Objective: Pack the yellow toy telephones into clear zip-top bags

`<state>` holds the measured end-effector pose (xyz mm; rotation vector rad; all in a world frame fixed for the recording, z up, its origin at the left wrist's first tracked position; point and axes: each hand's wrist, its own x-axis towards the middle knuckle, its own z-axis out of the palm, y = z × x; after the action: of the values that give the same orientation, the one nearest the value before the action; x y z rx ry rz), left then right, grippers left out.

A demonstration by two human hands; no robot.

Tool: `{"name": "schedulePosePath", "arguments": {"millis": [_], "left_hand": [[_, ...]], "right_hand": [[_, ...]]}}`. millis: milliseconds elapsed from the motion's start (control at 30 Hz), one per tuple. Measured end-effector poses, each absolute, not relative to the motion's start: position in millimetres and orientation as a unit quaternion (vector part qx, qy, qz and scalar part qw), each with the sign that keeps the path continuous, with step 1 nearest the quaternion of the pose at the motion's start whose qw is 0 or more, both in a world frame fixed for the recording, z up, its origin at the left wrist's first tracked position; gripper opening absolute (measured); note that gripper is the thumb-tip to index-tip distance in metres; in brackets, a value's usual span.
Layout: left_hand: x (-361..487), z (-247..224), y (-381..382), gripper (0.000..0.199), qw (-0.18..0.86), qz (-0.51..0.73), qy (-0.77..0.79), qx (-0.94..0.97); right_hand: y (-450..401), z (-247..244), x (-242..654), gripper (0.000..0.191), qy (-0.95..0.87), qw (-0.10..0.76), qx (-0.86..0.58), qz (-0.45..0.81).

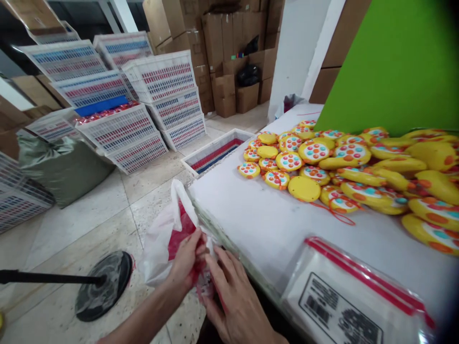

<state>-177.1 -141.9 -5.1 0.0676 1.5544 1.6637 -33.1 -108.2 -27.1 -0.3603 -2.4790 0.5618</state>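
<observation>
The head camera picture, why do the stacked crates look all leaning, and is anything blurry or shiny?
In the head view, the wide lens bends the edges, so the white slotted plastic crates lean outward; light glares softly off the clear red-striped zip bag near the corner, which looks blurred; the yellow round toys with coloured dots are sharp, and both hands, left hand and right hand, look a bit soft.

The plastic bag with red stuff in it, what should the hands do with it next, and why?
Probably pull the bag's mouth open wider. Both hands, the left hand and the right hand, pinch the crumpled plastic bag beside the table's edge, and its opening looks bunched, so whatever is inside is hard to reach. The yellow toys lie untouched on the table.
</observation>
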Motion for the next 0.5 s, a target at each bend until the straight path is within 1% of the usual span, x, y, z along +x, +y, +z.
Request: {"name": "schedulePosePath", "arguments": {"millis": [67, 133, 200, 267, 333, 433, 500], "left_hand": [[-202, -10, -143, 0.048, 0.396, 0.655, 0.641, 0.057], [-224, -18, -143, 0.054, 0.375, 0.642, 0.664, 0.078], [-240, -25, -142, 0.057, 0.363, 0.612, 0.694, 0.106], [-248, -30, -142, 0.055, 0.368, 0.568, 0.723, 0.139], [-249, -29, -144, 0.050, 0.382, 0.520, 0.744, 0.175], [-240, -18, -147, 0.041, 0.399, 0.463, 0.760, 0.221], [-229, -6, -149, 0.033, 0.411, 0.439, 0.761, 0.243]], "right_hand": [[-107, -28, -27, 0.053, -0.907, 0.276, -0.152, 0.281], [-104, -28, -24, 0.043, -0.867, 0.229, -0.179, 0.404], [-100, -31, -26, 0.034, -0.799, 0.165, -0.201, 0.542], [-98, -36, -31, 0.030, -0.719, 0.137, -0.218, 0.646], [-97, -42, -37, 0.032, -0.636, 0.145, -0.240, 0.719], [-98, -47, -45, 0.044, -0.454, 0.176, -0.292, 0.824], [-99, -44, -49, 0.051, -0.326, 0.205, -0.316, 0.867]]}}
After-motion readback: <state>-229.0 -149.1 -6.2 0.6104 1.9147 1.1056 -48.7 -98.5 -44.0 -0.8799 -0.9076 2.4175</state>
